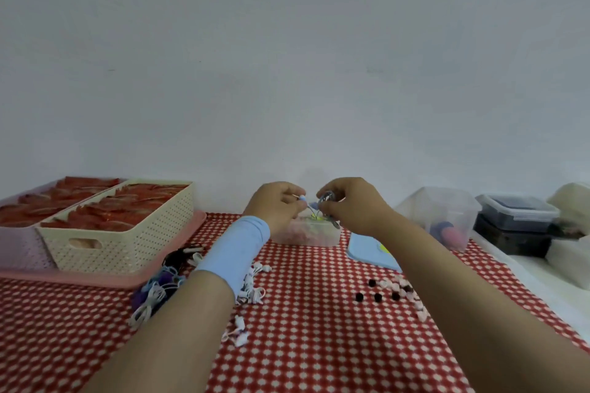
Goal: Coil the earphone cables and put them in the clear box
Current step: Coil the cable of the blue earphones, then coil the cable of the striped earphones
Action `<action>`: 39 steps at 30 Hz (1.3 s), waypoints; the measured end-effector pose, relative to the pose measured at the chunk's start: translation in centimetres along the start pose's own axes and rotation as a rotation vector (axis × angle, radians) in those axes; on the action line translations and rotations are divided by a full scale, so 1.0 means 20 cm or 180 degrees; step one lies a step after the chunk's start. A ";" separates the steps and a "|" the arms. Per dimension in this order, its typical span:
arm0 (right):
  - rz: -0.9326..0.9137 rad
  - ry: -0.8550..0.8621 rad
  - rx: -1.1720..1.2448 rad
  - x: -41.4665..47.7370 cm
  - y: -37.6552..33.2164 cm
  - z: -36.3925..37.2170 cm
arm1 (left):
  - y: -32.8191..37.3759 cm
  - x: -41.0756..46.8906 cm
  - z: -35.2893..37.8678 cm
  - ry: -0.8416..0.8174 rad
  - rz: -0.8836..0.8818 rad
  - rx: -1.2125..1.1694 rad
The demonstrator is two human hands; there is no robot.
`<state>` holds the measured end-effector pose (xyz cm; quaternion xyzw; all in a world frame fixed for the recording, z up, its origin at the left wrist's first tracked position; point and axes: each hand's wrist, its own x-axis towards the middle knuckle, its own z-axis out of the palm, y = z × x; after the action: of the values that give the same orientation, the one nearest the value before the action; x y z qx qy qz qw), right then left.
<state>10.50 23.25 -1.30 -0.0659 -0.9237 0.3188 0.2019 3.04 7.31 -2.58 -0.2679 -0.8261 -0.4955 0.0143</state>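
Hands raised above clear box (314, 233), both sets of fingers (329, 209) pinching earphone cable (314, 206)

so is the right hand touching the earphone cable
Touching: the head view shows the right hand pinching the coiled earphone cable in its fingertips.

A cream basket (127, 242) of red items sits on a pink tray (178, 252), left. Black-filled tubs (517, 210) stack right on the checked bench (319, 344).
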 end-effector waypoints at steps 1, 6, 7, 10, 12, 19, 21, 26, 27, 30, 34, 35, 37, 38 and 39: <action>0.0004 -0.0027 -0.0035 0.06 0.00 0.01 | -0.01 0.06 -0.01 -0.0001 0.0023 0.0229; 0.0006 -0.0275 -0.0445 0.33 0.04 0.11 | -0.12 0.29 -0.02 -0.0200 -0.0044 0.0984; 0.0005 -0.0299 -0.0516 0.36 0.06 0.14 | -0.15 0.33 -0.02 -0.0283 -0.0094 0.1134; -0.0005 -0.0346 -0.0680 0.47 0.11 0.23 | -0.26 0.43 -0.01 -0.0543 -0.0213 0.1345; 0.0045 -0.0439 -0.0657 0.51 0.15 0.30 | -0.31 0.46 -0.02 -0.0716 -0.0253 0.1395; 0.0119 -0.0635 -0.0580 0.56 0.21 0.38 | -0.40 0.49 -0.09 -0.0634 -0.0019 0.1508; 0.0068 -0.0575 -0.0575 0.55 0.19 0.36 | -0.39 0.47 -0.12 -0.0567 0.0059 0.1477; -0.0392 -0.0368 -0.0286 0.45 0.04 0.32 | -0.36 0.32 -0.18 -0.0408 0.0073 0.1441; -0.0475 -0.0463 -0.0216 0.41 -0.01 0.32 | -0.35 0.27 -0.19 -0.0477 0.0003 0.1492; -0.0583 -0.1072 -0.0237 0.26 -0.12 0.34 | -0.32 0.12 -0.25 -0.0733 -0.0121 0.1853; -0.0698 -0.1549 -0.0667 0.08 -0.25 0.41 | -0.26 -0.08 -0.35 -0.0738 -0.0186 0.1929; -0.0717 -0.1683 -0.0672 0.04 -0.29 0.43 | -0.25 -0.13 -0.39 -0.0794 -0.0240 0.1936; -0.0782 -0.2053 -0.0721 -0.04 -0.35 0.47 | -0.24 -0.24 -0.45 -0.1018 -0.0365 0.1997; -0.0808 -0.2227 -0.0830 -0.08 -0.38 0.49 | -0.24 -0.29 -0.48 -0.1122 -0.0452 0.2069; -0.0834 -0.2347 -0.0967 -0.10 -0.40 0.51 | -0.24 -0.34 -0.51 -0.1246 -0.0557 0.2190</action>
<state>8.17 10.70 -4.47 0.1416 -0.9712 0.1528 -0.1153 4.14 -5.72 -3.29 -0.2654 -0.9506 -0.1290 -0.0966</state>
